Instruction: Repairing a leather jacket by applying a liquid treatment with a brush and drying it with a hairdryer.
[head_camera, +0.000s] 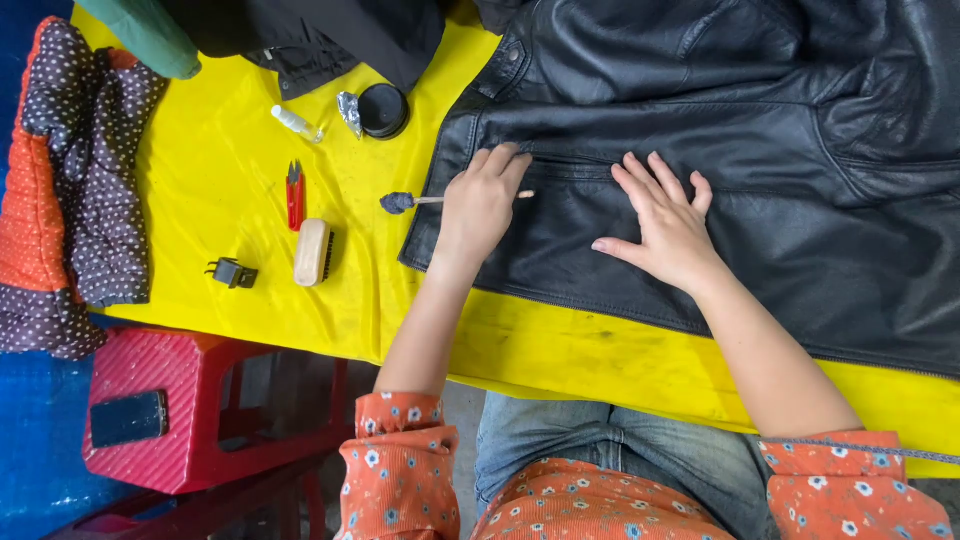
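A black leather jacket (700, 150) covers the right half of the yellow tabletop (220, 200), cut off by the top and right edges; the right hand (668, 222) lies flat on it with fingers spread wide, holding nothing; the left hand (480, 205) rests at the jacket's left edge, fingers closed narrowly around a thin stick with a dark dauber tip (398, 203) that juts out left over the tabletop. Dark clothing (330, 35) lies bunched at the top edge, only partly seen; a dotted orange and purple cloth (70, 180) hangs at the far left. A red plastic stool (170, 410) stands below the tabletop with a dark flat phone (128, 418) on it. Well left of the hands: a round black tin (384, 110), open, contents hard to make out; a wooden brush (313, 252); red snips (295, 195); a small black plug-like piece (232, 272); a small clear bottle (296, 123); crumpled foil (350, 112).
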